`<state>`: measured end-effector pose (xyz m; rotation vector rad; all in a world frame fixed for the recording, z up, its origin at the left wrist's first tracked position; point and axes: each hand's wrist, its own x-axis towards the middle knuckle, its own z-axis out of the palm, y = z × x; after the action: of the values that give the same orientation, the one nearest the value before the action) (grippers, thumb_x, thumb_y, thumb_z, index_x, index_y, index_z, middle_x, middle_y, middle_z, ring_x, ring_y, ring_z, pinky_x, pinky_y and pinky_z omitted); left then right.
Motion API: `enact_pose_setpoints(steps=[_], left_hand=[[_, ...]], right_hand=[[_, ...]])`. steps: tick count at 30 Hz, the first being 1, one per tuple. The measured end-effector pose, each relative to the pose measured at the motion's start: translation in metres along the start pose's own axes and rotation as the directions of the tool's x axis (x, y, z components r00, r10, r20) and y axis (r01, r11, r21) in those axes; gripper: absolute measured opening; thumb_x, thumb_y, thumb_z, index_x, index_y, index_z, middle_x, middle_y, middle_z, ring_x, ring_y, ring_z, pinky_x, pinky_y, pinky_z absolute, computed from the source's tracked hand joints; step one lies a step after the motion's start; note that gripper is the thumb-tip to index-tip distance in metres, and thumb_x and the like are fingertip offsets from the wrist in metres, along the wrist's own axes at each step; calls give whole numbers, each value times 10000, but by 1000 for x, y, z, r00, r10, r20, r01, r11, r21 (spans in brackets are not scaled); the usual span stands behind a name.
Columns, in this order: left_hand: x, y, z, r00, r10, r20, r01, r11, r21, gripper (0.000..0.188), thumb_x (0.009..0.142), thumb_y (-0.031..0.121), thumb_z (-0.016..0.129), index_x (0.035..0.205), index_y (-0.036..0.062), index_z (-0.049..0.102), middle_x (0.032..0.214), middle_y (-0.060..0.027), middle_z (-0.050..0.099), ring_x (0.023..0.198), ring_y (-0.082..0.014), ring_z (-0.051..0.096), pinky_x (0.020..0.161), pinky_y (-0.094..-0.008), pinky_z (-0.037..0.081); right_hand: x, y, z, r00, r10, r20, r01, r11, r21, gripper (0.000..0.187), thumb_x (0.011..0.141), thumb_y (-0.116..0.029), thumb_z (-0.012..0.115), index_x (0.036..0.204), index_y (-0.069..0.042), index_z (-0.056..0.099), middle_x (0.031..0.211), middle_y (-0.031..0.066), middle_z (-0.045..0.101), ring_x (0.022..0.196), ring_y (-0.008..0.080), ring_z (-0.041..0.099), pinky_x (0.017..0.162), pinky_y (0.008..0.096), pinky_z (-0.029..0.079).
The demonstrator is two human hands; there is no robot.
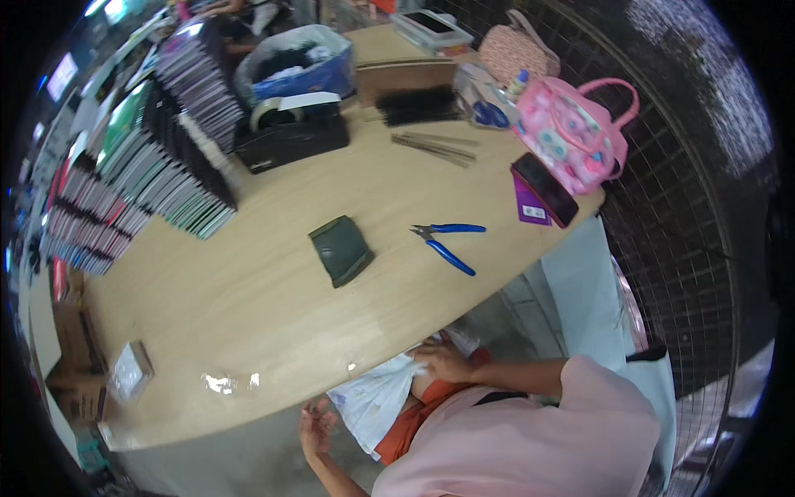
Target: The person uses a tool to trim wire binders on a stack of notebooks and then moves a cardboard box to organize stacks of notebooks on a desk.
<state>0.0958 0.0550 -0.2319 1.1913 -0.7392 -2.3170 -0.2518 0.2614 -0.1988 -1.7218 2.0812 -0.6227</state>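
My left hand (316, 427) is just off the table's near edge, its fingers loosely bent and apart, with nothing visible in them. Across my lap lies a white patterned cloth (364, 406), hanging beside the table edge. My right hand (443, 362) is at the cloth's upper end, its fingers closed on the fabric; the fingertips are partly hidden. Farther off on the tabletop rest blue-handled cutting pliers (451, 247), their handles spread. To their left is a dark green folded piece (341, 250), whose kind I cannot make out.
Tall stacks of thin cases (166, 166) line the table's left. At the back stand a black box (290, 137) with tape, a bagged bin (298, 66) and metal strips (435, 147). A phone (544, 189) lies by a pink bag (571, 132). A wire-mesh fence (662, 224) borders the right.
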Motion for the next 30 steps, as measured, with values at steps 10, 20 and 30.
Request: enact_pose_setpoints(steps=[10, 20, 30], left_hand=[[76, 25, -79, 974, -55, -218, 179, 777, 603, 540, 931, 449, 620, 1354, 144, 480, 1298, -76, 560, 1168, -247, 538, 885, -426, 495], [48, 77, 18, 942, -211, -262, 335, 519, 787, 471, 940, 412, 620, 1292, 116, 520, 1230, -89, 596, 1116, -238, 558, 886, -405, 490], [42, 102, 13, 946, -207, -251, 319, 446, 836, 408, 948, 376, 621, 1230, 88, 559, 1163, -102, 632, 1065, -228, 579, 887, -385, 484]], right_hand=[[-73, 124, -186, 304, 602, 738, -662, 691, -290, 672, 783, -517, 685, 1183, 22, 646, 1167, 229, 660, 1059, 368, 630, 921, 425, 478], [-6, 106, -593, 272, 652, -708, -808, 554, 200, 394, 703, -160, 723, 1052, 18, 682, 977, 133, 701, 869, 217, 660, 754, 359, 524], [96, 119, -555, -16, 534, -846, -934, 294, 202, 407, 855, -391, 616, 1123, -95, 698, 1100, 190, 676, 1044, 370, 643, 866, 462, 516]])
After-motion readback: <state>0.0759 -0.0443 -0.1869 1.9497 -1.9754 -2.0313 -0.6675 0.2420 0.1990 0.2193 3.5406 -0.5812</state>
